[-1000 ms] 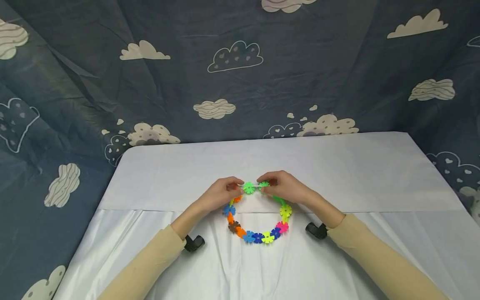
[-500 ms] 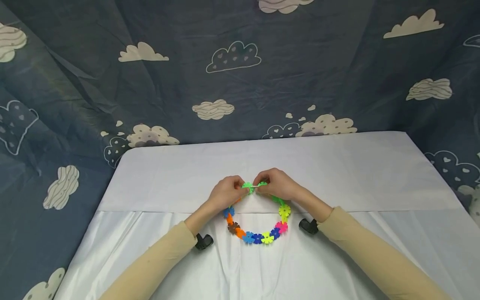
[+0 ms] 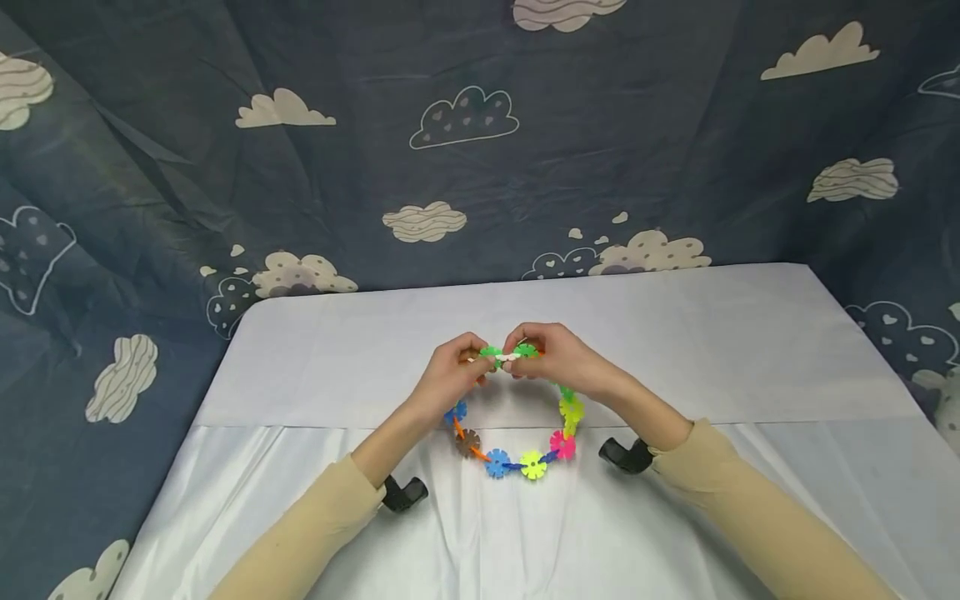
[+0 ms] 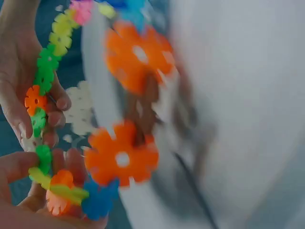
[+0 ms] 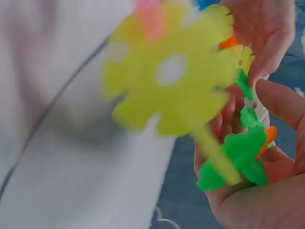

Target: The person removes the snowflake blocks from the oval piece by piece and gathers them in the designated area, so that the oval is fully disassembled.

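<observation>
A ring of coloured flower-shaped plastic discs, with a lime disc at its near side, hangs between both hands over the table. At its far side my left hand pinches the chain by a green disc. Opposite it, my right hand grips the chain near another green disc, fingertips close to the left ones. A white disc bridges the two greens, partly covered by fingers. Orange, blue and brown discs run down the left side; yellow and pink ones run down the right.
A white cloth covers the table under the ring. Behind it hangs a dark curtain with cloud prints. Black wrist cameras stick out inward from both forearms.
Both hands have moved up and away with the chain's far end, and the ring has lifted and twisted. The white disc now sits between the green discs at the fingertips.
</observation>
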Demonstrator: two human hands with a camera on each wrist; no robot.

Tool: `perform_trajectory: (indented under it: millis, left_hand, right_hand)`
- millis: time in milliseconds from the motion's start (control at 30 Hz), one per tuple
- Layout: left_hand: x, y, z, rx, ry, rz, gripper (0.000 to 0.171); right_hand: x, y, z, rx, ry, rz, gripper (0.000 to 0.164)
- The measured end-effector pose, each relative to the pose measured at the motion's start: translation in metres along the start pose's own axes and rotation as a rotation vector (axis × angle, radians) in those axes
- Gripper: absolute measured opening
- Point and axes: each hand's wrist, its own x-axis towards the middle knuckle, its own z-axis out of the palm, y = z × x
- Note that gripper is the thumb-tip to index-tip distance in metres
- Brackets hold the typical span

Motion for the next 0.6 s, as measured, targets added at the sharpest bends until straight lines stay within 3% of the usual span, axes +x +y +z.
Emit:
perform_trajectory:
  millis: [133, 267, 600]
  left_hand:
    - [-0.011, 0.015, 0.000, 0.023, 0.053, 0.141, 0.006]
    - [-0.025, 0.024, 0.002, 0.088, 0.100, 0.239, 0.005]
    - [-0.055, 0.032, 0.006, 0.237, 0.107, 0.481, 0.015]
  right_hand:
    - [-0.013, -0.018, -0.003, 0.053, 0.005, -0.018, 0.016]
    - [-0.027, -0.028, -0.004, 0.052, 0.023, -0.075, 0.013]
    - [-0.068, -0.047, 0.010, -0.109, 0.138, -0.153, 0.016]
